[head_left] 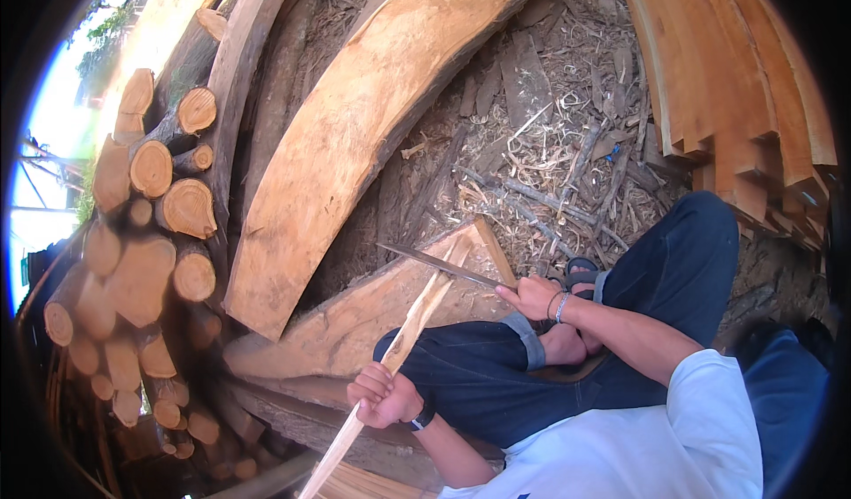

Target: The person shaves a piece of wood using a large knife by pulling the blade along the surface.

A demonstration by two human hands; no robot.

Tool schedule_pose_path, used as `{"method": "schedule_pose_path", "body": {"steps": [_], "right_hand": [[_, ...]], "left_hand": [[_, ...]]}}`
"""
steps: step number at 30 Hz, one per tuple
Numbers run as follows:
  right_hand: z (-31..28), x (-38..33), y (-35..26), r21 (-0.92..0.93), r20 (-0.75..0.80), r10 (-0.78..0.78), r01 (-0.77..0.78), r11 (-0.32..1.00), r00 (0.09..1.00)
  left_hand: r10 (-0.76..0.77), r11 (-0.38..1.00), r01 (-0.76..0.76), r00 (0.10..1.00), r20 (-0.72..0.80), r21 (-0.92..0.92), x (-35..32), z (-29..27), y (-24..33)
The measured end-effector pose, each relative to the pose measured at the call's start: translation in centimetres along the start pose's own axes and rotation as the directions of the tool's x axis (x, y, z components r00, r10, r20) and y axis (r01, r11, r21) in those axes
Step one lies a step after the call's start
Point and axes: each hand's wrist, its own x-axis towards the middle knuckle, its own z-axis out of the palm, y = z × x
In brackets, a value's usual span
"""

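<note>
My left hand [383, 396], a dark band on its wrist, is wrapped round a long pale wooden stick [417, 323]. The stick slants from the lower edge up to the right, and its upper end meets a slab of wood [324, 332] by my legs. In my right hand [534, 299], with bracelets on the wrist, is the handle end of a long-bladed knife [425, 258]. Its dark, narrow blade points left and crosses the stick near its upper end, seemingly touching it. My fingers hide most of the knife's handle.
Cut logs [151, 169] are stacked at the left. A large curved slab [346, 144] lies beyond my hands, and sawn boards [718, 65] are piled at the far right. Shavings and bark [550, 136] cover the ground by my sandalled foot [581, 273].
</note>
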Motion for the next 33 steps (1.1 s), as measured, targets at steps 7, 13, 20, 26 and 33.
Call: {"method": "schedule_pose_path", "body": {"steps": [7,13,20,26,33], "right_hand": [[0.5,-1.1,-0.8,-0.056,-0.016,-0.05,0.049,0.997,0.999],[0.3,-0.3,-0.2,-0.018,-0.039,-0.017,0.016,1.0,0.999],[0.5,0.7,1.1,-0.001,0.009,0.0,0.0,1.0,1.0],[0.8,-0.9,-0.4,-0.066,0.0,-0.072,0.072,0.995,0.997],[0.5,-0.3,0.0,-0.054,-0.039,-0.021,0.019,0.998,0.999]], "left_hand": [[0.011,1.0,-0.01,0.996,-0.087,0.011,-0.4,-0.7,0.2],[0.014,1.0,-0.013,0.997,-0.078,0.021,-0.6,-0.7,0.2],[-0.002,0.999,0.005,0.995,-0.101,0.033,-0.5,-1.0,0.3],[0.007,1.0,-0.004,0.995,-0.101,0.029,-0.8,-1.3,0.3],[0.008,0.999,-0.004,0.997,-0.078,0.052,-0.8,-0.3,0.3]]}}
